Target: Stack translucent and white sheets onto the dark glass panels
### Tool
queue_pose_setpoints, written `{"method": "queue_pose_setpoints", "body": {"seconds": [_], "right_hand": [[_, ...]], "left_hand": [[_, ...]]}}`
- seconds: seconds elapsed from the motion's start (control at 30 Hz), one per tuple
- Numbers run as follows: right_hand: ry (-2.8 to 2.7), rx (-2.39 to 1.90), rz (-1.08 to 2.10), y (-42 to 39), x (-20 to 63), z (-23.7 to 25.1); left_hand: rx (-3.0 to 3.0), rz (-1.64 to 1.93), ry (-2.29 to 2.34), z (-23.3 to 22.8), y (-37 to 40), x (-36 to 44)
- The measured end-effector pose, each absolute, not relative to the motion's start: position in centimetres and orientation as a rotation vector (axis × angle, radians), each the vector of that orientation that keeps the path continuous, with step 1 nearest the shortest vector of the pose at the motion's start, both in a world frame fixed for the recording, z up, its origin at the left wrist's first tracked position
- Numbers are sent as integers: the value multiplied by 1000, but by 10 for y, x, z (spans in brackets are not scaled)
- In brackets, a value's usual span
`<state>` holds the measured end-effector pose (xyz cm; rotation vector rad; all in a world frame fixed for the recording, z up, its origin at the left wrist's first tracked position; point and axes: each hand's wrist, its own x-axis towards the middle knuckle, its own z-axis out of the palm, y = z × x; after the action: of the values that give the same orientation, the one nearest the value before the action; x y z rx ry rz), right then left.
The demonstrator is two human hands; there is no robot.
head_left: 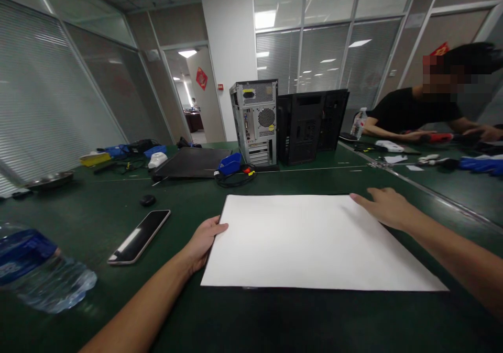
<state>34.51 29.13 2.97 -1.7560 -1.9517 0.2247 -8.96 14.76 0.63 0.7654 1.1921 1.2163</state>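
Note:
A large blank white sheet of paper (306,243) spans the middle of the view. My left hand (204,240) grips its left edge, thumb on top and the other fingers tucked beneath. At the far right corner, my right hand (387,206) has its thumb on the sheet, with the fingers stretched out past the edge. A thin dark line shows along the sheet's far side; what lies under it is hidden. To the left of the sheet a smartphone (140,236) lies face up with a dark screen, and behind it is a small round black object (148,200).
A water bottle (43,269) lies at the left on the green table (188,316). Farther back are an open computer case (257,122), black panels (310,125), a cable (236,180) and a dark flat panel (196,162). Another person (416,107) works at the right.

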Motion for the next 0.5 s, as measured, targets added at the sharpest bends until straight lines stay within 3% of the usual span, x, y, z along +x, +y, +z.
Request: {"method": "queue_pose_setpoints", "body": {"seconds": [0.07,0.27,0.37,0.5], "right_hand": [[-2045,-1641,143,261,323,36],[-2501,-621,-446,142,254,17],[-2433,-512,-630,125,244,3],[-2424,-413,-595,135,251,6]], "left_hand": [[763,1209,1221,6,148,-90],[762,1243,1184,6,147,-91],[768,1222,1165,9,145,-91],[786,1202,1141,11,142,-95]]}}
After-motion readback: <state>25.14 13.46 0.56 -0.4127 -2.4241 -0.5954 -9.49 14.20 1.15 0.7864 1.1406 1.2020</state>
